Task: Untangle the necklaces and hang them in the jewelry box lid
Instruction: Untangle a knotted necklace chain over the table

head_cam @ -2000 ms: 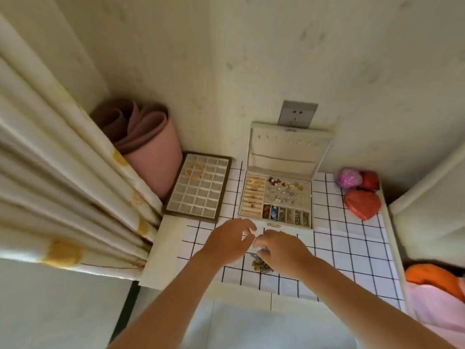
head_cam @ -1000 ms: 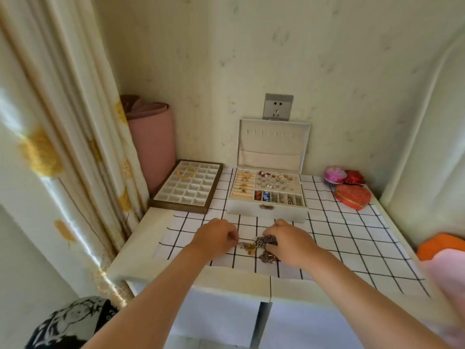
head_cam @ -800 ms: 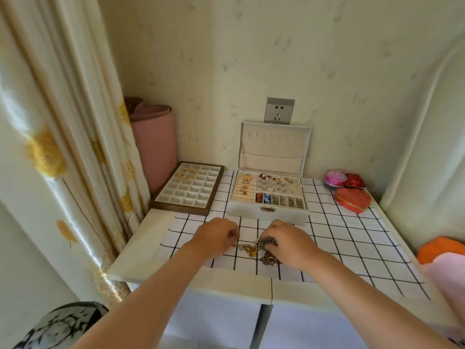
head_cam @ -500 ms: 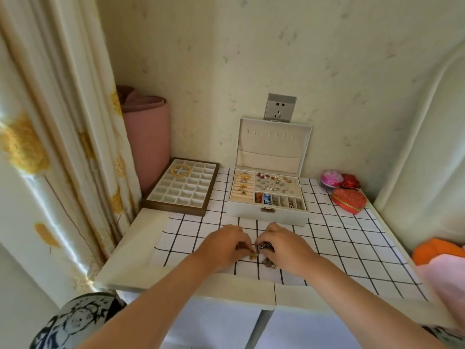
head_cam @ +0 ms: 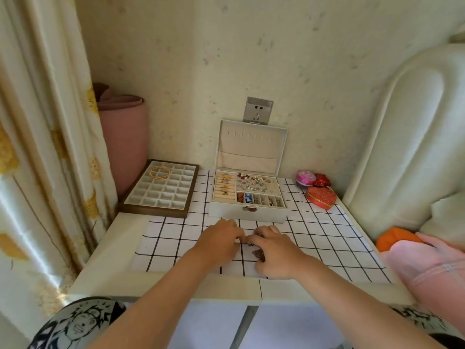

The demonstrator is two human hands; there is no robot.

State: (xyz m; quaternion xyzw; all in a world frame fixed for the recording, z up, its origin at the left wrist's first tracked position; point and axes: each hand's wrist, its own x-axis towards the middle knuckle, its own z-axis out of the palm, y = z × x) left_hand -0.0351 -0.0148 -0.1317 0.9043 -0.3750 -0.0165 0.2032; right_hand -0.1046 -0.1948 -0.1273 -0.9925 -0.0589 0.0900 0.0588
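Observation:
A small dark tangle of necklaces (head_cam: 257, 251) lies on the checked white mat, mostly hidden between my hands. My left hand (head_cam: 219, 241) and my right hand (head_cam: 274, 250) meet over it, fingers curled and pinching at the chains. Behind them stands the white jewelry box (head_cam: 249, 212), its tray full of rings, earrings and beads. The upright lid (head_cam: 251, 147) is beige inside, with a row of bare hooks near the top and a pocket below.
A brown tray with white compartments (head_cam: 161, 190) holds a gold bangle at the left. Red and pink trinket boxes (head_cam: 320, 197) sit at the right. A curtain hangs left, a pink roll stands in the corner, bedding lies right. A wall socket sits above the lid.
My hands have drawn together over the tangle, the left hand moving right until it touches the right. The camera view has shifted slightly.

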